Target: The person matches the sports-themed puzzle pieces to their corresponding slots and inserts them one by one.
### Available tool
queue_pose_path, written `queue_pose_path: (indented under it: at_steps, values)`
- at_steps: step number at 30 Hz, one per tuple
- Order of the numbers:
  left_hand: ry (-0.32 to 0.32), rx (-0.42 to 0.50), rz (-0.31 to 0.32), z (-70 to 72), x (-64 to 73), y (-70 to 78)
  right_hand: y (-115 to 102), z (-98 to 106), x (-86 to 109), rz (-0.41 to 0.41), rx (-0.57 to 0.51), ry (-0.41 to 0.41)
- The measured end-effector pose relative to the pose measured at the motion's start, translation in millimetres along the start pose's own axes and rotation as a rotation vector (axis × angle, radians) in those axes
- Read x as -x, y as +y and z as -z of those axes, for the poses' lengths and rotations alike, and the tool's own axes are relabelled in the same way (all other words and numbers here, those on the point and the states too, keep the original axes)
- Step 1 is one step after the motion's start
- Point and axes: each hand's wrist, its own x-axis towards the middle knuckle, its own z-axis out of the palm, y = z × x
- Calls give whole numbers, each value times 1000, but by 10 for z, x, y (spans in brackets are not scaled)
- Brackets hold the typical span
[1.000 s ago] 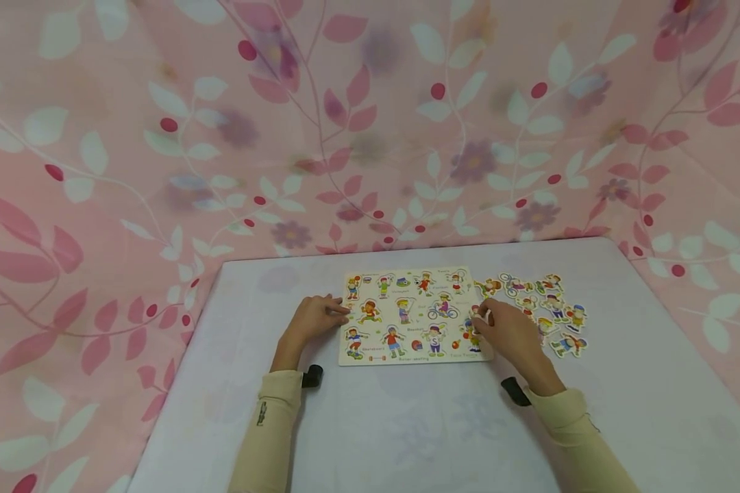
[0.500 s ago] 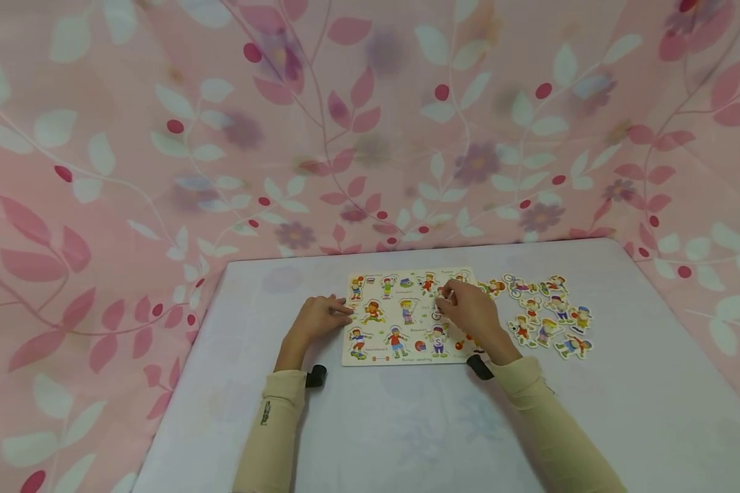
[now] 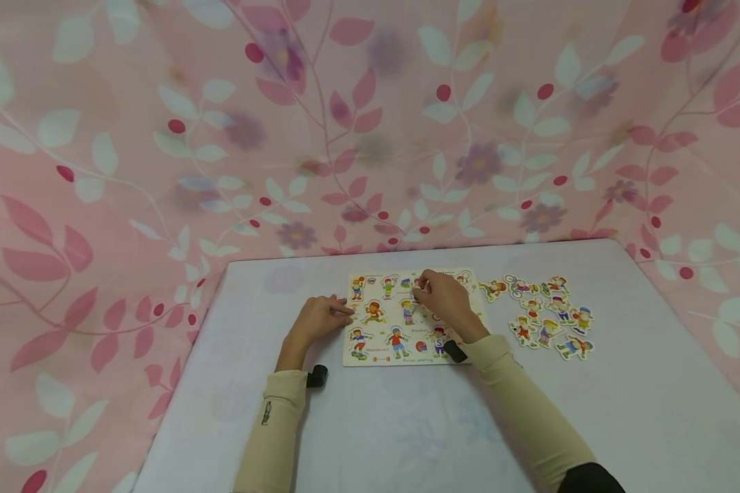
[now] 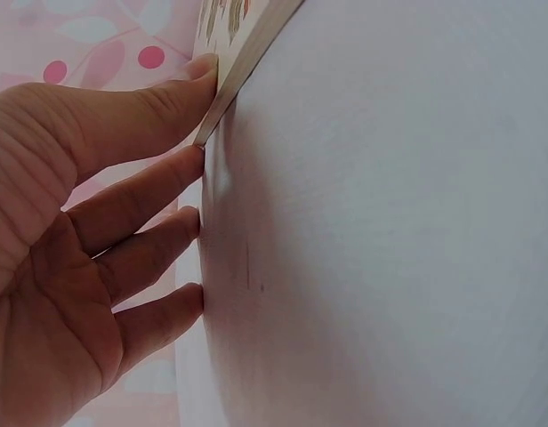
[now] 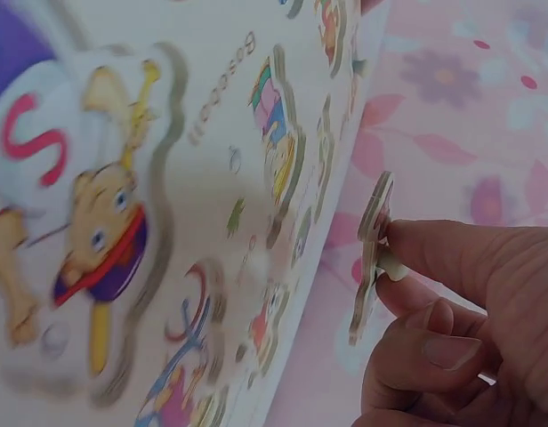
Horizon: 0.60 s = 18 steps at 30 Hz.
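A wooden puzzle board [image 3: 407, 363] with pictures of children playing sports lies on the table. My left hand [image 3: 316, 320] is at its left edge. In the left wrist view, the thumb lies on the top face of the board edge [image 4: 252, 58] and the index fingertip meets its side; the other fingertips rest on the cloth. Over the board's upper middle, my right hand [image 3: 445, 299] pinches a cut-out puzzle piece [image 5: 377, 205] between thumb and fingers. That piece stands edge-on, above the board, in the right wrist view; its picture is mostly hidden.
To the right of the board lie several loose puzzle pieces [image 3: 549, 332] in a cluster. A white cloth covers the table [image 3: 407, 431]. Behind the table hangs a pink floral curtain [image 3: 370, 137]. My right forearm [image 3: 530, 404] crosses the board's lower right corner.
My right hand has moved left from the board's right edge to its upper middle, carrying the puzzle piece. My left hand stays at the left edge.
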Motion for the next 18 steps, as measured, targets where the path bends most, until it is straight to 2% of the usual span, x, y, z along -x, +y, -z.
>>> queue_pose_path:
  at_steps: [6, 12, 18]
  values:
    - [0, 7, 0, -5, 5, -2, -147, -109, -148, 17, 2, -36]
    - [-1, 13, 25, -3, 9, 20, -195, -239, -277, 20, 3, -47]
    - [3, 10, 24, 2, 13, 25, -256, -327, -371, 13, 20, -63]
